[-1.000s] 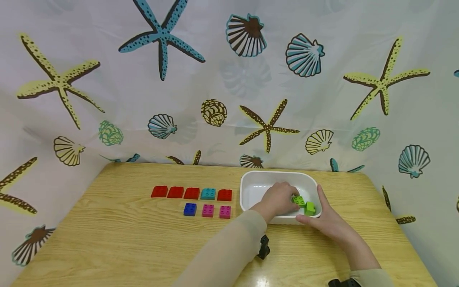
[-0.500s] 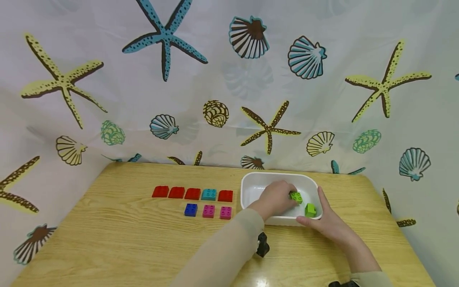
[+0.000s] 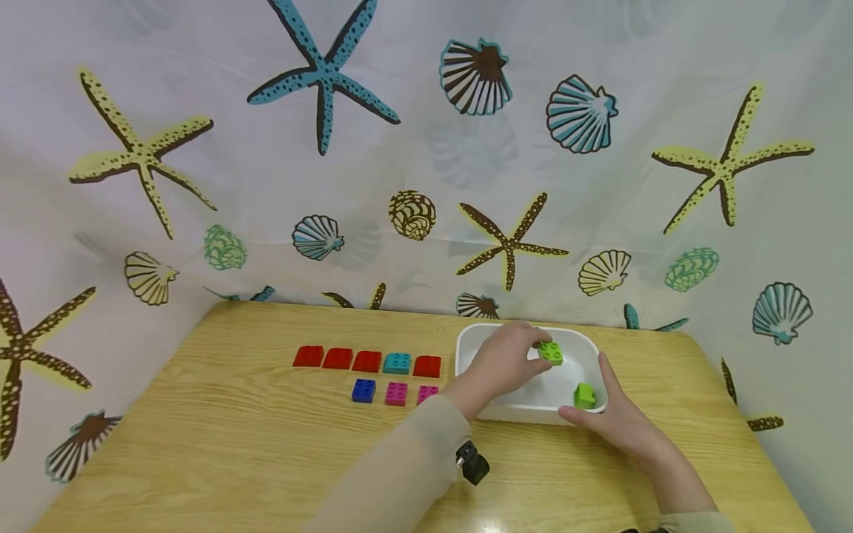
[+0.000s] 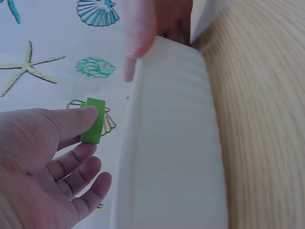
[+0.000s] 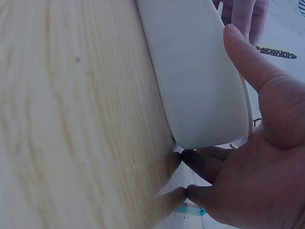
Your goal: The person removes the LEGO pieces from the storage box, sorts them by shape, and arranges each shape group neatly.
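Note:
Thumb and fingers of my left hand pinch a lime-green toy building block over the white plastic box. In the left wrist view the block appears edge-on, its thumb across one face and the other fingers loosely bent below. My right hand holds the box's right end; in the right wrist view the thumb lies along the rim and fingertips touch the lower corner of the box. Inside the box, near that hand, lies a second lime-green block.
Left of the box, a back row has several red blocks and one teal block. In front sit a blue block and two pink blocks, one partly behind the left sleeve. A shell-patterned cloth hangs behind the wooden table.
My left hand has lifted the lime-green block up off the box's floor, drawing it slightly back from the other green block. The right hand keeps its hold, and the head view has shifted slightly.

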Demonstrator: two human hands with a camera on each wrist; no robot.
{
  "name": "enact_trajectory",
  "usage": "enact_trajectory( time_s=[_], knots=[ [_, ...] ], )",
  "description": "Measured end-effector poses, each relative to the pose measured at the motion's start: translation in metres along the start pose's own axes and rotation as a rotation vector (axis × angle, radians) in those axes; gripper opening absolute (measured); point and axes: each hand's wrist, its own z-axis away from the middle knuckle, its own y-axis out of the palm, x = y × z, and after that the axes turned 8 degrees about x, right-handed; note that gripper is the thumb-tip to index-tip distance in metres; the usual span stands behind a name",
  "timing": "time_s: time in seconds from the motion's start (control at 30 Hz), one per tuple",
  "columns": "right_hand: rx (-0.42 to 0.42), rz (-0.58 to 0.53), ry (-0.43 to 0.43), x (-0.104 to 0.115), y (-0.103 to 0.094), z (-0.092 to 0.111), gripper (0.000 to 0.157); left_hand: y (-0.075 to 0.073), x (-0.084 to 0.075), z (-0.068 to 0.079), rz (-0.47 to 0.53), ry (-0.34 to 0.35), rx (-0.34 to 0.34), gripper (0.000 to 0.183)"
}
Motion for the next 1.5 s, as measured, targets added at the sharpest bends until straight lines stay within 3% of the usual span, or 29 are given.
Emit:
enact_trajectory(
  time_s=[0.27, 0.57, 0.97, 1.2, 1.5],
  knots=[
    [-0.001, -0.007, 0.002, 0.001, 0.000, 0.001, 0.138, -0.022, 0.010, 0.029, 0.022, 0.030, -0.069, 0.039],
    [-0.004, -0.013, 0.013, 0.004, 0.001, 0.003, 0.140, -0.044, 0.034, 0.067, 0.074, 0.032, -0.083, 0.038],
    [-0.005, -0.007, 0.018, 0.003, 0.001, 0.002, 0.139, -0.064, 0.075, 0.121, 0.059, -0.030, -0.139, 0.039],
    [0.000, -0.016, 0.014, 0.001, 0.002, 0.001, 0.138, -0.068, 0.106, 0.154, 0.032, -0.111, -0.156, 0.041],
    [0.000, -0.017, 0.007, 0.001, 0.001, 0.002, 0.139, -0.080, 0.146, 0.189, -0.015, -0.147, -0.166, 0.044]
  ],
)
